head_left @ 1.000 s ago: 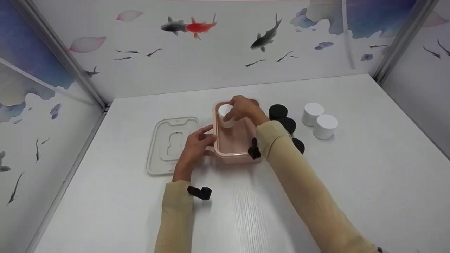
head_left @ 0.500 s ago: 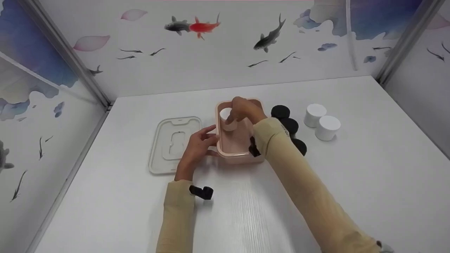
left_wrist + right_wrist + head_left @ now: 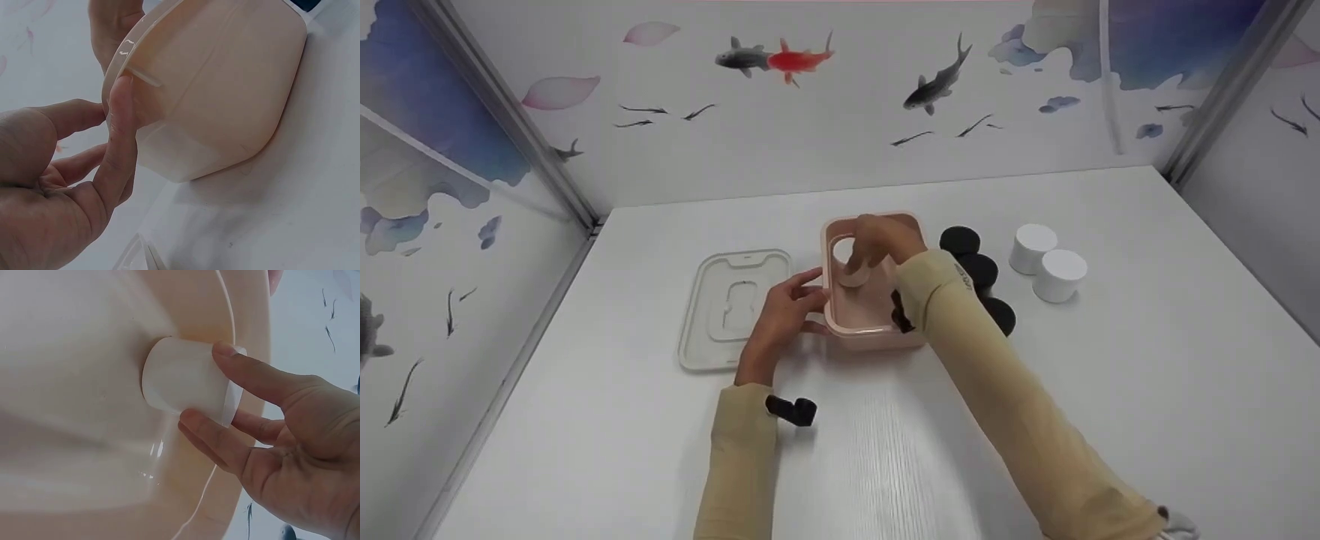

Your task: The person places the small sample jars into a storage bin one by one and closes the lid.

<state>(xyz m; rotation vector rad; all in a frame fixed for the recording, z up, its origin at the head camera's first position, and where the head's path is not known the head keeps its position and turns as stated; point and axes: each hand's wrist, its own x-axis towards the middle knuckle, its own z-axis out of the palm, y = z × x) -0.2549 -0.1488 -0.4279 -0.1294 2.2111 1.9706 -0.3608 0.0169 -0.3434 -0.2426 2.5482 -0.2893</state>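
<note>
In the head view my right hand reaches down into a pink rectangular container. It pinches a small white jar near the container's far left corner. The right wrist view has the thumb on one side of the jar and fingertips on the other, the jar's base at the container floor. My left hand steadies the container's left side with fingers spread. Seen from the left wrist, one finger lies along the outside wall just under the rim, and another digit touches the rim's edge.
A pale translucent lid lies flat left of the container, partly behind the left hand. Several black-topped jars, among them one black-topped jar, stand close on the container's right. Two white jars stand farther right. Printed walls border the table.
My right hand has lowered the white jar deeper into the pink container, and its fingers sit lower now. The left hand stays at the container's side. The view has shifted slightly.
</note>
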